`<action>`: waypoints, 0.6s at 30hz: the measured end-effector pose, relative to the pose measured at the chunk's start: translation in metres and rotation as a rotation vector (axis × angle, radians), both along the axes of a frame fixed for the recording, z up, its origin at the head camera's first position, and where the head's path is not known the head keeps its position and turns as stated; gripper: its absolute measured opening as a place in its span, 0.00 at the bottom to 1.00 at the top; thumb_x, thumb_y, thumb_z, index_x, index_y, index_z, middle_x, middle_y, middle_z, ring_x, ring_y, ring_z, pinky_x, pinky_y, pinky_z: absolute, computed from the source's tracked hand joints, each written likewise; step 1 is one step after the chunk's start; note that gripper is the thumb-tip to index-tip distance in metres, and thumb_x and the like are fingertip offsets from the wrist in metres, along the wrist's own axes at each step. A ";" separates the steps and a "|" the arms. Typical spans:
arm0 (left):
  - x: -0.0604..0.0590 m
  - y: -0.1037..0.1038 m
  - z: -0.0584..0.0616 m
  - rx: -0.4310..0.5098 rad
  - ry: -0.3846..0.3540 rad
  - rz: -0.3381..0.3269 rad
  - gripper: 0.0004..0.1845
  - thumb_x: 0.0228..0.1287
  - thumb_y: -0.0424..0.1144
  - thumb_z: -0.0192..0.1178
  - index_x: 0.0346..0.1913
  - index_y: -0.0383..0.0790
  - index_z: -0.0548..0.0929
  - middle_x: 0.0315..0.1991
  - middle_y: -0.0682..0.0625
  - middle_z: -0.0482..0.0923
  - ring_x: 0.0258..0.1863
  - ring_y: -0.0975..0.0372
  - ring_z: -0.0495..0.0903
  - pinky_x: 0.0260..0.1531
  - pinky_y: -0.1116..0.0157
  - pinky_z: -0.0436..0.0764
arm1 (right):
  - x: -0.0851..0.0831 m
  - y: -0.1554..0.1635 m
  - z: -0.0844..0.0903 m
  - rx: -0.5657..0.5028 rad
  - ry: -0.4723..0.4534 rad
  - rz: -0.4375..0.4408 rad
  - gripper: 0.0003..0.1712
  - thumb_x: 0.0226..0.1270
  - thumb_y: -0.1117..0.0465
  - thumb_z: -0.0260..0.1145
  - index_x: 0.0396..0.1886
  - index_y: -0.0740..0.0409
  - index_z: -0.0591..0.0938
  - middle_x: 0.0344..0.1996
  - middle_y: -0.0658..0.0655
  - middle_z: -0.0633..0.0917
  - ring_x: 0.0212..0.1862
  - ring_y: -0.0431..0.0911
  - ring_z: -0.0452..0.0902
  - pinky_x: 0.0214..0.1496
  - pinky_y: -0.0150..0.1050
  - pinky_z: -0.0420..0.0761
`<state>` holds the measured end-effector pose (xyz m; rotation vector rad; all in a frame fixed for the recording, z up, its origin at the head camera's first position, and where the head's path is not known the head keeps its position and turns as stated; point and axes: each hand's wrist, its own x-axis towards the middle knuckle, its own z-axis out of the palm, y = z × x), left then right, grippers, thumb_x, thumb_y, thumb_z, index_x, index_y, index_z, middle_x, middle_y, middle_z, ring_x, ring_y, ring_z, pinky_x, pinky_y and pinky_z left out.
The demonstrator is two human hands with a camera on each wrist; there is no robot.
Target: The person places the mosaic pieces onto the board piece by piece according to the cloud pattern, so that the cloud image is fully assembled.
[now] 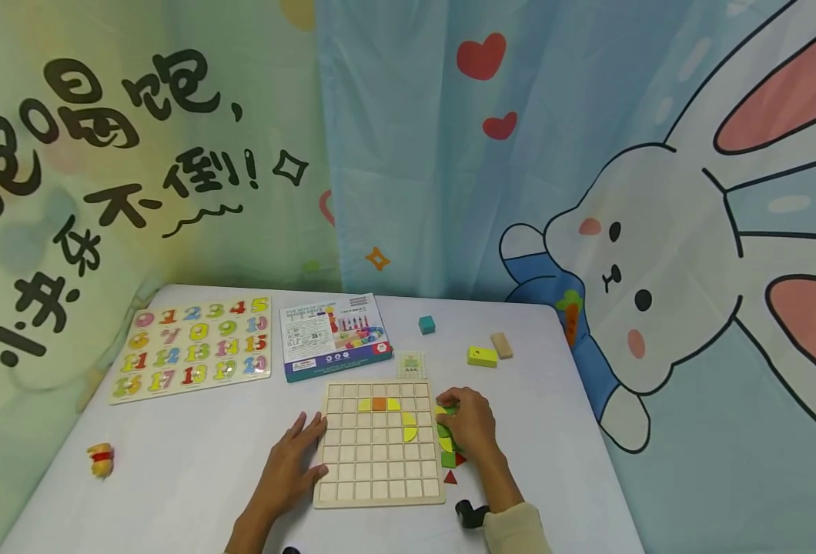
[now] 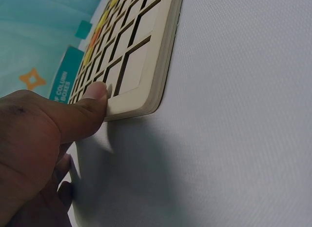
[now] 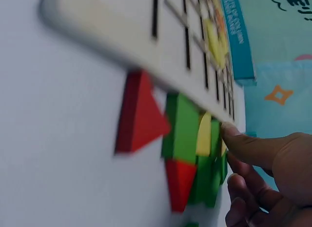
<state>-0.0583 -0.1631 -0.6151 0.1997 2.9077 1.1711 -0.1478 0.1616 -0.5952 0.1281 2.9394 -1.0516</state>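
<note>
A wooden grid board point(image 1: 378, 446) lies on the table, with an orange square block point(image 1: 379, 404) and several yellow curved-edge blocks point(image 1: 409, 427) set in its upper cells. My left hand point(image 1: 290, 467) rests along its left side, fingers extended, the thumb point(image 2: 96, 92) pressing on the rim near a corner. Off the right edge, my right hand point(image 1: 472, 422) reaches over a cluster of loose blocks, thumb and fingertips pinching a yellow block point(image 1: 439, 411). Green blocks point(image 3: 183, 127) and red triangular blocks point(image 3: 141, 117) lie in that cluster; the hand hides part of it.
Behind the board are a box point(image 1: 335, 336), a small patterned card point(image 1: 411, 365), a teal cube point(image 1: 426, 325), a yellow block point(image 1: 482, 356) and a plain wooden block point(image 1: 501, 345). A number puzzle point(image 1: 196, 346) lies back left, a small bear figure point(image 1: 101, 460) at left.
</note>
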 end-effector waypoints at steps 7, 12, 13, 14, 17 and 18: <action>-0.001 0.000 0.000 -0.002 -0.061 0.011 0.45 0.54 0.31 0.80 0.77 0.41 0.74 0.80 0.46 0.68 0.83 0.40 0.59 0.78 0.32 0.62 | -0.002 0.006 0.002 0.039 -0.050 0.023 0.11 0.57 0.65 0.83 0.38 0.52 0.90 0.32 0.50 0.85 0.37 0.43 0.78 0.39 0.39 0.77; -0.002 -0.001 -0.001 0.002 -0.079 0.016 0.45 0.55 0.31 0.79 0.77 0.41 0.73 0.81 0.47 0.67 0.84 0.41 0.58 0.79 0.33 0.61 | -0.005 0.005 0.008 0.055 -0.071 0.060 0.11 0.58 0.64 0.83 0.35 0.53 0.87 0.32 0.51 0.84 0.37 0.44 0.77 0.39 0.40 0.77; -0.002 -0.001 -0.001 0.000 -0.075 0.014 0.45 0.55 0.31 0.79 0.77 0.41 0.73 0.80 0.47 0.67 0.84 0.40 0.58 0.79 0.33 0.61 | -0.005 0.005 0.009 0.051 -0.074 0.061 0.11 0.58 0.64 0.83 0.35 0.53 0.86 0.32 0.51 0.84 0.36 0.44 0.77 0.39 0.39 0.77; -0.002 -0.001 -0.001 0.001 -0.074 0.014 0.45 0.55 0.31 0.79 0.77 0.41 0.73 0.80 0.47 0.67 0.84 0.40 0.58 0.79 0.33 0.61 | -0.005 0.005 0.010 0.048 -0.072 0.067 0.11 0.58 0.64 0.83 0.34 0.54 0.85 0.31 0.51 0.84 0.36 0.43 0.78 0.38 0.39 0.76; -0.003 -0.001 -0.002 0.001 -0.070 0.010 0.45 0.55 0.31 0.79 0.77 0.41 0.73 0.80 0.47 0.67 0.84 0.40 0.58 0.79 0.32 0.62 | -0.005 0.005 0.010 0.030 -0.073 0.063 0.11 0.60 0.64 0.82 0.33 0.53 0.84 0.29 0.50 0.84 0.34 0.43 0.77 0.36 0.37 0.75; -0.002 -0.001 -0.002 0.001 -0.069 0.010 0.45 0.55 0.31 0.79 0.77 0.41 0.73 0.80 0.47 0.67 0.84 0.40 0.58 0.78 0.32 0.62 | -0.004 0.005 0.010 0.023 -0.071 0.065 0.11 0.61 0.64 0.81 0.35 0.52 0.84 0.29 0.49 0.83 0.33 0.42 0.77 0.35 0.37 0.74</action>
